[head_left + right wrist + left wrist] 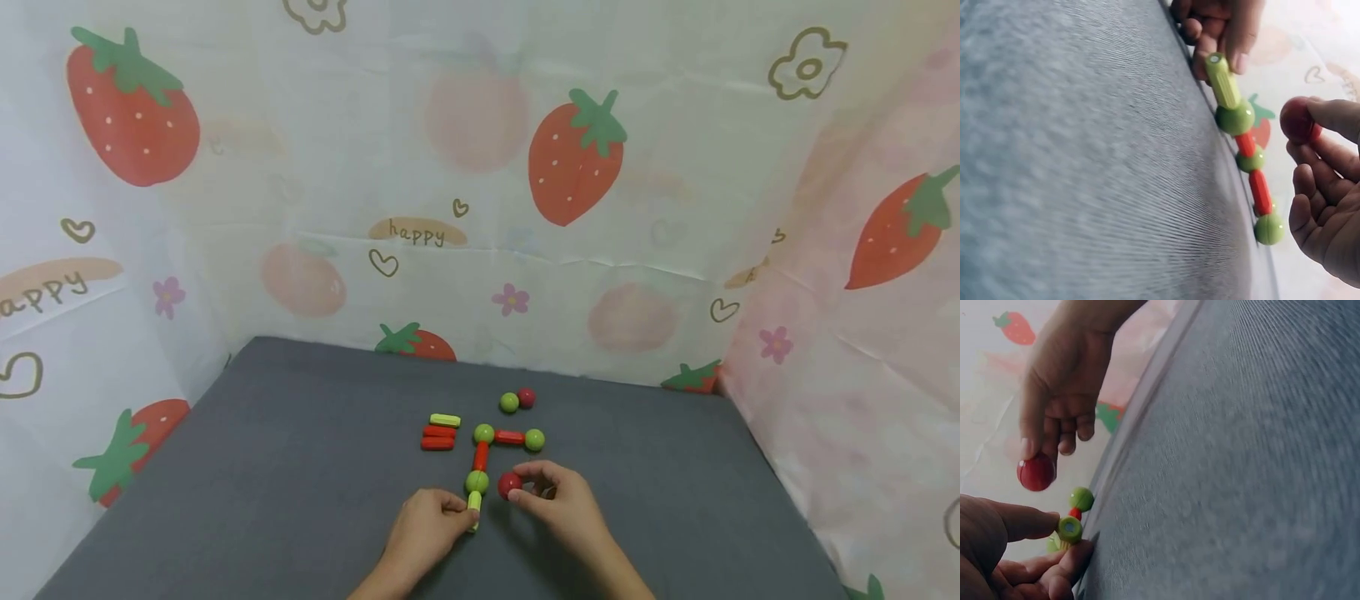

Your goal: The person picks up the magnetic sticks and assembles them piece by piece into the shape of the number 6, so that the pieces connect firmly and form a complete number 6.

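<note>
My left hand (427, 527) pinches a yellow-green magnetic rod (474, 502) between thumb and fingers. The rod's far end meets a green ball (477, 482), which joins a red rod (481, 456), another green ball (483, 433), a second red rod (510, 437) and an end green ball (534, 439), making a bent chain. In the right wrist view the yellow-green rod (1224, 84) shows its bare near end. My right hand (564, 504) pinches a red ball (510, 485) with thumb and fingers. That ball hangs right of the chain, apart from it.
Behind the chain lie a loose green ball (509, 402) and a loose red ball (527, 397). To its left are a yellow-green rod (446, 421) and two red rods (438, 443), side by side. A strawberry-patterned cloth (480, 275) stands around the dark grey table (300, 467).
</note>
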`<state>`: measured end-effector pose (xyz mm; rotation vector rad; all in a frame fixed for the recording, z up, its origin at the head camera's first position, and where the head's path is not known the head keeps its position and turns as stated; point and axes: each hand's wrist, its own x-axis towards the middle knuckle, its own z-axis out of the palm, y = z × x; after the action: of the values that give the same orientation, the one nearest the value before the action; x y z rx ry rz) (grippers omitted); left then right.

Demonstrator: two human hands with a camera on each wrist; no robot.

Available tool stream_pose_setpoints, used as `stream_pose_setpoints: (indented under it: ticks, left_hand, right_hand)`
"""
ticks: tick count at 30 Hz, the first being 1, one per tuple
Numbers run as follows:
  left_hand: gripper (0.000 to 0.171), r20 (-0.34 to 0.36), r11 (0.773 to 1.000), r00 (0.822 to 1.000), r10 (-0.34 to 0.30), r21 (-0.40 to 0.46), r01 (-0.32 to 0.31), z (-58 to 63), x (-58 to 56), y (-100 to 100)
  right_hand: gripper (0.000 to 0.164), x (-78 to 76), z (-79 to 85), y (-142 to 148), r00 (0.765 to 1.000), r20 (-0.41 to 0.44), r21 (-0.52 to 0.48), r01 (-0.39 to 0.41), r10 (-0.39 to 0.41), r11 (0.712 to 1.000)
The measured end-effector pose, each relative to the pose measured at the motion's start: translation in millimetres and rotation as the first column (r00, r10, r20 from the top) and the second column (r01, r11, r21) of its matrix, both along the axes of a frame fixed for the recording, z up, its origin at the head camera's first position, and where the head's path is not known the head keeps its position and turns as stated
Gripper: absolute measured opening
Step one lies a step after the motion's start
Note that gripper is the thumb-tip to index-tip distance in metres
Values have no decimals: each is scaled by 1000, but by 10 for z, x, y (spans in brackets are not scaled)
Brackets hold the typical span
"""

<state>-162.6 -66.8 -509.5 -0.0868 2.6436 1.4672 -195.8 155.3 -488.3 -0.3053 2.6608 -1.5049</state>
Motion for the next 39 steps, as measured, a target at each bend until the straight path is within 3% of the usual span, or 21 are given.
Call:
stream_pose_setpoints:
  ticks: [4, 12, 18, 24, 31, 39]
  left_hand:
    - [11, -15, 1000, 1000, -12, 4, 12, 9, -27, -24]
    - [14, 37, 996, 996, -86, -1, 86, 59, -105, -44]
    - [16, 80, 994, 991, -104, -36, 108, 97, -183, -25]
    - [17, 75, 994, 993, -91, -53, 95, 124, -268, 9]
    - [16, 61, 995, 996, -57, -78, 62, 141, -319, 40]
    - [15, 15, 997, 999, -52, -63, 52, 76, -382, 88]
  right_hand:
    - [35, -12, -47, -39, 1000, 16, 8, -25, 25, 1000]
    - [36, 18, -121, -21, 997, 68, 12, -32, 31, 999]
    - [33, 53, -128, 3, 995, 90, -13, -44, 45, 999]
    - [33, 83, -171, -52, 986, 154, -47, -61, 67, 997]
    - [28, 134, -212, -144, 975, 198, -19, -96, 97, 995]
    - [26, 186, -274, -166, 982, 153, 12, -115, 112, 993]
